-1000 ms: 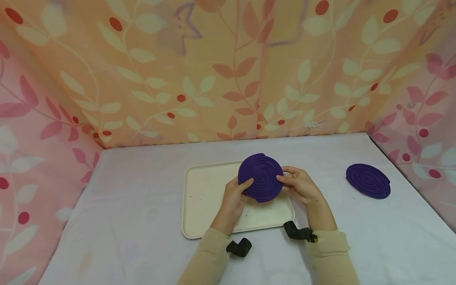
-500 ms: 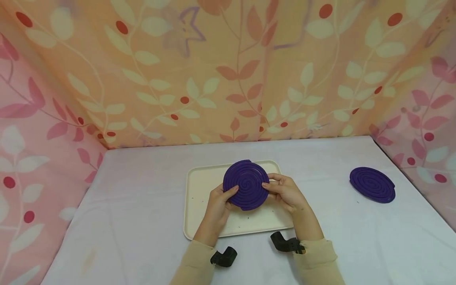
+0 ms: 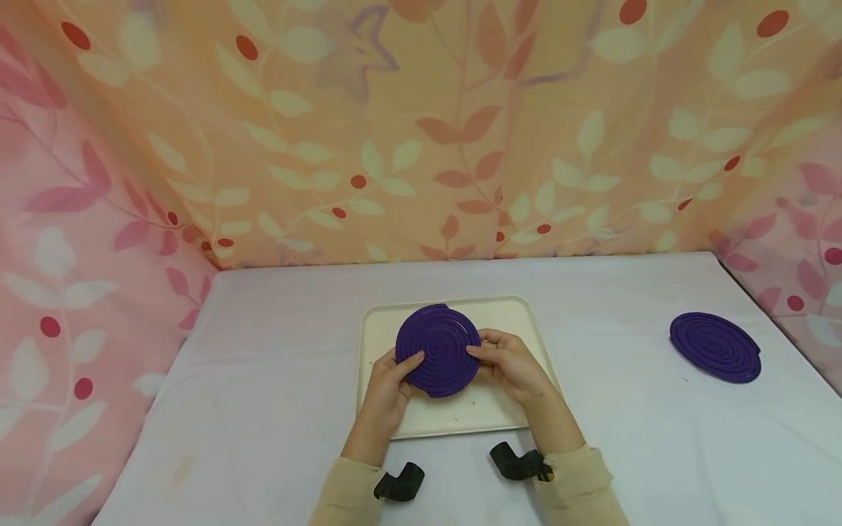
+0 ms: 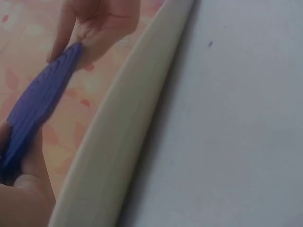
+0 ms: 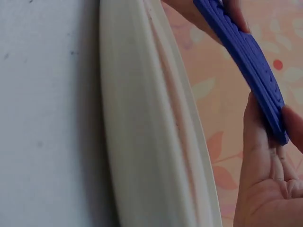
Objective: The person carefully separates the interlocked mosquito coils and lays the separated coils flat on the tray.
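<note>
Both hands hold up a round purple spiral-grooved coaster (image 3: 437,349) over a cream tray (image 3: 460,427). On its left edge the left hand (image 3: 387,387) pinches it, thumb on the grooved face and fingers behind. From the right side the right hand (image 3: 516,369) grips the opposite edge, thumb in front. The left wrist view shows the coaster (image 4: 40,104) nearly edge-on between the two hands. In the right wrist view its thin rim and grooved face (image 5: 251,66) appear, with fingers (image 5: 258,127) beneath it.
A second purple spiral coaster (image 3: 715,347) lies flat on the white-covered table (image 3: 263,380) at the right. Small dark specks dot the tray. Patterned curtains (image 3: 368,146) enclose the table at the back and sides. Each wrist bears a black camera mount (image 3: 400,482).
The two hands have carried the coaster left and slightly down over the tray, holding it throughout. The head view has shifted a little, so the table and second coaster appear further right.
</note>
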Available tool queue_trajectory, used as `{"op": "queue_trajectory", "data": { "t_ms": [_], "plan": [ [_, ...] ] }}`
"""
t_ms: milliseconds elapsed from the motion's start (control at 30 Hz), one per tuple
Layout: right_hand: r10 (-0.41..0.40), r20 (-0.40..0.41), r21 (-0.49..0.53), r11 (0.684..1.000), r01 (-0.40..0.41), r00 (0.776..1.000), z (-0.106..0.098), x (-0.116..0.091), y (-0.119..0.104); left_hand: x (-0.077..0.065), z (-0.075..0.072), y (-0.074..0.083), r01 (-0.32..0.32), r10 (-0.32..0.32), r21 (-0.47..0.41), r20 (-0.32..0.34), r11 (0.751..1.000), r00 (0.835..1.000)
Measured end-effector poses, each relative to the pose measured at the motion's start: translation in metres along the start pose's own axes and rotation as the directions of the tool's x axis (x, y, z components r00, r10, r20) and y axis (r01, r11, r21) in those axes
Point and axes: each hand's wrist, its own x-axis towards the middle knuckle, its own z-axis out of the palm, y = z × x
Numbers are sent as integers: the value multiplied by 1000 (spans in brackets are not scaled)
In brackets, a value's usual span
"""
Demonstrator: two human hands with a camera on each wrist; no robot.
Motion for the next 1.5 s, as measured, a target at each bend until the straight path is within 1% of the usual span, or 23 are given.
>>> {"op": "queue_trajectory", "data": {
  "t_ms": [167,300,467,533,633,733,933,1033,1167,1367,1500],
  "plan": [
    [21,-21,-57,998,-22,1000,2,2,3,1,-1,-4,34,-34,3,29,999,999],
    [-7,-69,-98,995,1,998,5,3,6,2,-2,-5,58,-59,12,75,998,995],
    [-24,-166,-95,995,8,986,8,1,10,1,-6,-7,87,-90,31,147,996,985],
    [-17,-184,-82,997,2,983,8,0,11,1,-8,-7,92,-99,45,168,995,981],
    [-10,-188,-76,997,-5,982,9,0,12,1,-9,-8,82,-92,58,193,995,977],
    [-7,-189,-75,997,-7,982,9,0,13,1,-11,-9,73,-83,56,207,996,975],
    [-2,-184,-67,998,-11,983,9,-1,12,0,-11,-9,88,-93,32,227,996,969],
    [-18,-172,-67,998,6,985,8,0,9,1,-10,-9,81,-84,23,239,996,967],
    [-36,-152,-79,997,24,988,8,1,6,2,-8,-8,68,-69,12,233,998,970],
    [-33,-186,-77,997,18,982,9,0,8,2,-8,-9,63,-73,52,225,997,972],
    [-45,-206,-77,997,30,978,11,-1,12,0,-10,-10,63,-80,85,215,994,973]
  ]
}}
